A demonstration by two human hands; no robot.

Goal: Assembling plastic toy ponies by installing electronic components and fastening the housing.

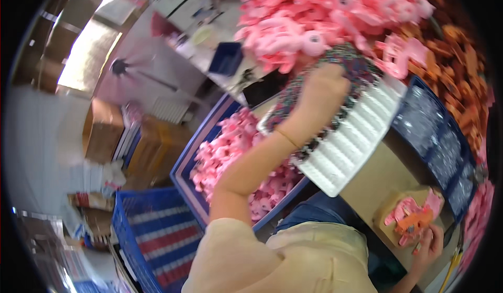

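My left hand (326, 88) reaches forward into a heap of small dark multicoloured pieces (361, 62). Its fingers are closed and partly sunk among them, so what they pinch is hidden. The heap lies on a white ribbed tray (353, 138). Lower right, my right hand (428, 245) curls in beside a tan block (386, 215). On that block lie pink plastic pieces (403, 209) and an orange plastic piece (416, 221). A tiny orange and green item (416, 249) shows at the right fingers; its kind is too small to make out.
Pink plastic figures with round eyes (283, 36) pile up at the far side, orange pieces (461, 78) at the far right. A blue compartment box (427, 120) holds clear small parts. Left stand a blue bin of pink figures (230, 141), a striped crate (162, 240) and a fan (119, 66).
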